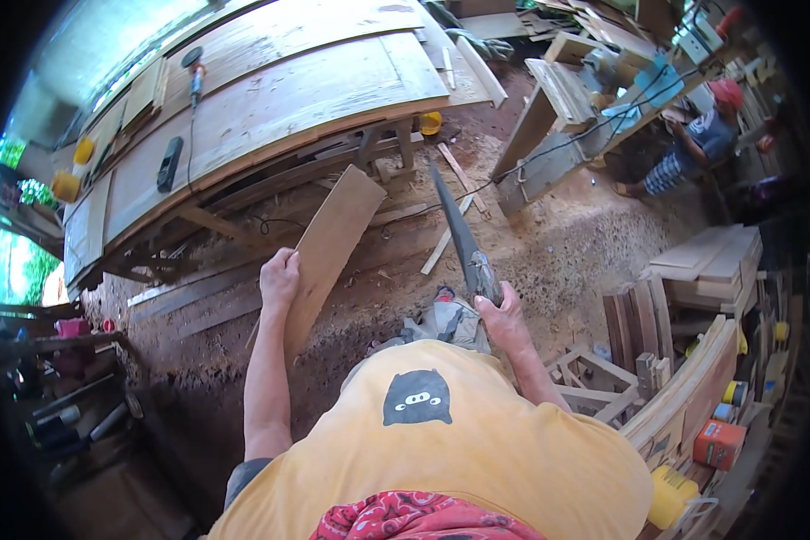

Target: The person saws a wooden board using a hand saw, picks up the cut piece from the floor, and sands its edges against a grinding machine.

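My left hand [280, 279] is closed on the left edge of a flat wooden board [340, 236], which tilts up and away from me, its far end near the workbench. In my right hand [506, 317] is a handsaw [460, 227], gripped by its worn handle, with the long dark blade tapering away to the front. Saw and board are apart, with a gap of floor between them. The fingers of my right hand are partly hidden behind the saw handle.
Large wood panels cover the workbench [333, 81] ahead, with a hand plane [168, 165] and a corded power tool [196, 79] on it. Offcut strips [448, 236] lie on the dirt floor. A person [706, 135] sits far right. Stacked boards [706, 256] and a wooden frame [603, 393] stand at right.
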The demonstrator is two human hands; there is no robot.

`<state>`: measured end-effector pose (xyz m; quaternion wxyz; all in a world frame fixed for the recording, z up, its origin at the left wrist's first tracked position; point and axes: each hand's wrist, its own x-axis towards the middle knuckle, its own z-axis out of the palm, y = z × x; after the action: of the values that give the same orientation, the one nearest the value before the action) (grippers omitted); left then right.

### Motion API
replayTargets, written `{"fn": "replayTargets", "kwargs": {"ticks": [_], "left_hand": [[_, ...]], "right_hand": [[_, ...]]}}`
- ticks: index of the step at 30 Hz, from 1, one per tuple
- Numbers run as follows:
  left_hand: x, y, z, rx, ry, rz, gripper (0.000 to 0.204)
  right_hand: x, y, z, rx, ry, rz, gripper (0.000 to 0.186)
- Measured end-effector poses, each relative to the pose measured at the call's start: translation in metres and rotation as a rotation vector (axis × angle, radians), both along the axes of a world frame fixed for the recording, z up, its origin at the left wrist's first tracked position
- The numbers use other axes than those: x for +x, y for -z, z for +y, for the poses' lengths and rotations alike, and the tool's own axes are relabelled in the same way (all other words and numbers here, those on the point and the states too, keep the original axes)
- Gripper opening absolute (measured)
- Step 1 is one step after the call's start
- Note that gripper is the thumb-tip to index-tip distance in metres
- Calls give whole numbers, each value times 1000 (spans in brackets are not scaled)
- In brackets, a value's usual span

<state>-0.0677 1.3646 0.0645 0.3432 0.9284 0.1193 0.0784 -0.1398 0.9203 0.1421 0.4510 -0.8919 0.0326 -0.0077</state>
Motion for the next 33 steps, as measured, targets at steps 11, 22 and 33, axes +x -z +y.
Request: {"fn": "replayTargets", "kwargs": {"ticks": [11, 22, 33], "left_hand": [[256, 0, -135, 69, 268, 28, 24], [494, 13, -213, 65, 381, -72, 23], [686, 54, -229, 320, 524, -41, 72]], "right_hand": [[54, -19, -90, 213, 281, -36, 21], [150, -43, -147, 161, 286, 55, 33], [300, 13, -61, 277, 550, 68, 25]]}}
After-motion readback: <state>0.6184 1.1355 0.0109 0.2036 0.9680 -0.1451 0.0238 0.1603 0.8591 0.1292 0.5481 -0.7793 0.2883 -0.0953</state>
